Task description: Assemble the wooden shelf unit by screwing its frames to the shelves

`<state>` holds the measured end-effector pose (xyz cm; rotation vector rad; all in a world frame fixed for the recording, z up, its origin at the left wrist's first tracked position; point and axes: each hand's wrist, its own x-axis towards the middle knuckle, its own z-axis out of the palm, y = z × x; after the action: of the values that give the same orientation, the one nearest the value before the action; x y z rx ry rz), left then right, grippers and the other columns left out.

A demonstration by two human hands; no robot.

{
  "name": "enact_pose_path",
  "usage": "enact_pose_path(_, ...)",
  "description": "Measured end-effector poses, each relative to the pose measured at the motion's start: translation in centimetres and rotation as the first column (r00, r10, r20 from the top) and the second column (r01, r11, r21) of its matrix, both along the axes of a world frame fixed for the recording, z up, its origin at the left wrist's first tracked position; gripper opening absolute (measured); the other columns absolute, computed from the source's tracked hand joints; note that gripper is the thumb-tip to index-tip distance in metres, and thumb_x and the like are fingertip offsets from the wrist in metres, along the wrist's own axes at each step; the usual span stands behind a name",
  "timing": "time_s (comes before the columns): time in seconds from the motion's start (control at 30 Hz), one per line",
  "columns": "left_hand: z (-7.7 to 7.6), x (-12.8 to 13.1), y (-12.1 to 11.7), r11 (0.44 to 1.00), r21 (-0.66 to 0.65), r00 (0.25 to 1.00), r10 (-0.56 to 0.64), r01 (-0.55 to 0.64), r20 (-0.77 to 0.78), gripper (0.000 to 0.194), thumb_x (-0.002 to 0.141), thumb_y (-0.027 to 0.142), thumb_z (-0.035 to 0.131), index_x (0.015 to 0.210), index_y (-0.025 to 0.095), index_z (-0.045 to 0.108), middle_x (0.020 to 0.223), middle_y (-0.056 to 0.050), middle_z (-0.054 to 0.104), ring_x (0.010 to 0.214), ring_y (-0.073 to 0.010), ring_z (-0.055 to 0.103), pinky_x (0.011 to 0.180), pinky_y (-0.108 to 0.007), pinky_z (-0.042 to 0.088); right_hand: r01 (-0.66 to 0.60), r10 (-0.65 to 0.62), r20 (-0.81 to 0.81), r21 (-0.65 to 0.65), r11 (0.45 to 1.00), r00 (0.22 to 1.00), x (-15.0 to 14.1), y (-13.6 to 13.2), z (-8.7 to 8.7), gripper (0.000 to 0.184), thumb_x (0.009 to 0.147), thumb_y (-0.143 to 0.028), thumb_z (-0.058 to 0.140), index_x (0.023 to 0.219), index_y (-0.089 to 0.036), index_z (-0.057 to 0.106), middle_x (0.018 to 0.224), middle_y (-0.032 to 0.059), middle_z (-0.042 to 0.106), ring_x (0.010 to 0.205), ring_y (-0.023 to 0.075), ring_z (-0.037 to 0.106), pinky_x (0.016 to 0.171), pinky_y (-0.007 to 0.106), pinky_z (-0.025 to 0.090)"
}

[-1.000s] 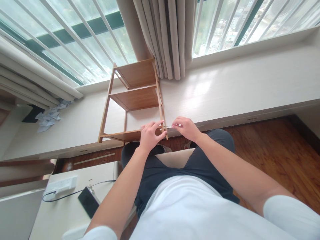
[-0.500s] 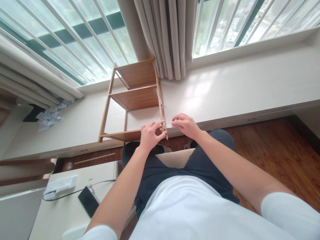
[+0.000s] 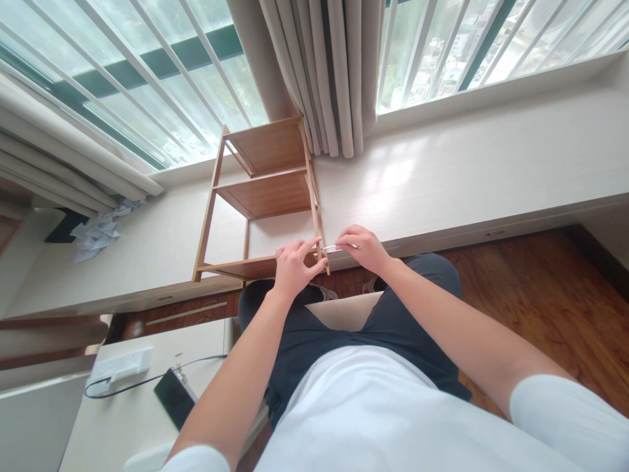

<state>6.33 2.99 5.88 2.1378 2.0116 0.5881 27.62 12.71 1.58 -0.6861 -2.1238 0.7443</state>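
Note:
A three-tier wooden shelf (image 3: 268, 195) leans tilted in front of me, its near right leg (image 3: 314, 203) reaching toward my lap. My left hand (image 3: 295, 267) grips this leg near its lower end, forefinger and thumb on either side of it. Between the fingertips of my right hand (image 3: 362, 248) is a hex key (image 3: 330, 247), a thin shiny rod pointing at the leg from the right. Its tip meets the leg close to my left fingers; the exact contact is too small to make out.
Behind the shelf runs a pale window ledge (image 3: 442, 157), with curtains (image 3: 324, 78) hanging down to it. Crumpled papers (image 3: 95, 236) lie at its left. A white desk (image 3: 122, 419) at lower left bears a phone (image 3: 175, 398), a power strip (image 3: 122, 364) and a cable.
The fingers of my right hand have shifted slightly and more of the hex key shows. My left hand and the shelf stay in place.

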Motion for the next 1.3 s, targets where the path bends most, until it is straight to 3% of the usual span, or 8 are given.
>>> enact_pose_path(0.17,0.0,0.0,0.0,1.0,-0.004,1.0,0.01,-0.01,-0.002,0.048,0.088,0.046,0.072,0.134,0.033,0.065,0.109,-0.005,0.072,0.105,-0.0261,0.064,0.095,-0.038,0.035,0.024,-0.024,0.002,-0.273,0.962,1.0,-0.4,-0.2,0.7,0.013,0.091,-0.027,0.069,0.085,-0.02,0.077,0.083,0.0043,0.074,0.079,0.0172,0.064,0.078,0.03,0.048)
enact_pose_path(0.37,0.1,0.0,0.0,1.0,0.025,1.0,-0.006,0.006,0.004,0.047,0.087,0.044,0.073,0.133,0.033,0.066,0.107,-0.004,0.072,0.103,-0.0248,0.065,0.093,-0.038,0.035,0.053,-0.07,-0.005,-0.594,0.803,0.998,-0.8,-0.4,1.5,0.017,0.084,-0.033,0.071,0.082,-0.018,0.078,0.071,0.0022,0.073,0.072,0.0165,0.067,0.073,0.027,0.05)
enact_pose_path(0.5,0.0,-0.1,0.0,0.999,0.032,1.0,-0.009,0.009,0.006,0.047,0.087,0.044,0.074,0.132,0.033,0.066,0.106,-0.002,0.072,0.102,-0.0234,0.065,0.093,-0.037,0.034,0.049,-0.098,-0.018,-0.767,0.64,0.995,-1.2,-0.5,1.9,0.019,0.078,-0.034,0.074,0.076,-0.015,0.076,0.061,0.0021,0.069,0.055,0.0118,0.057,0.057,0.023,0.045)
enact_pose_path(0.7,0.0,0.0,0.0,0.999,0.034,1.0,-0.007,0.007,0.001,0.046,0.087,0.044,0.074,0.131,0.032,0.067,0.105,-0.003,0.072,0.101,-0.0233,0.065,0.092,-0.037,0.034,-0.163,-0.197,-0.223,-0.946,0.28,0.955,-2.0,-0.9,1.8,0.024,0.067,-0.032,0.082,0.067,-0.014,0.066,0.05,-0.0011,0.059,0.042,0.0083,0.047,0.047,0.023,0.042)
enact_pose_path(0.87,0.1,0.0,0.0,1.0,0.021,1.0,-0.008,0.008,-0.002,0.046,0.088,0.044,0.073,0.132,0.032,0.066,0.106,-0.003,0.072,0.102,-0.0236,0.065,0.092,-0.037,0.034,-0.192,-0.181,-0.236,-0.954,0.232,0.955,-1.9,-0.7,1.7,0.026,0.067,-0.032,0.083,0.067,-0.015,0.063,0.053,0.0009,0.062,0.044,0.0093,0.052,0.047,0.022,0.045)
enact_pose_path(0.97,0.0,0.0,0.0,1.0,0.023,1.0,-0.009,0.009,-0.006,0.046,0.088,0.045,0.072,0.132,0.032,0.066,0.106,-0.003,0.072,0.102,-0.0242,0.065,0.093,-0.038,0.034,-0.131,-0.163,-0.184,-0.948,0.291,0.969,-1.5,-0.5,1.9,0.028,0.071,-0.036,0.081,0.07,-0.015,0.063,0.056,0.0022,0.064,0.046,0.0091,0.052,0.048,0.021,0.043)
enact_pose_path(1.17,0.0,0.0,-0.1,0.999,0.044,1.0,-0.015,0.015,0.003,0.046,0.088,0.044,0.074,0.132,0.032,0.066,0.105,-0.002,0.072,0.101,-0.0234,0.065,0.092,-0.037,0.034,0.071,-0.093,-0.003,-0.62,0.782,0.996,-0.5,-0.6,2.1,0.017,0.081,-0.034,0.074,0.081,-0.017,0.072,0.079,0.0028,0.073,0.074,0.0145,0.063,0.073,0.027,0.049)
enact_pose_path(1.3,0.0,0.0,0.0,0.999,0.038,1.0,-0.012,0.012,-0.004,0.046,0.088,0.045,0.073,0.132,0.032,0.066,0.106,-0.003,0.072,0.102,-0.0239,0.065,0.092,-0.038,0.034,0.077,-0.069,0.036,-0.367,0.927,0.997,-0.2,-1.0,1.8,0.009,0.086,-0.027,0.072,0.082,-0.019,0.073,0.086,0.0026,0.073,0.085,0.0172,0.064,0.084,0.031,0.047)
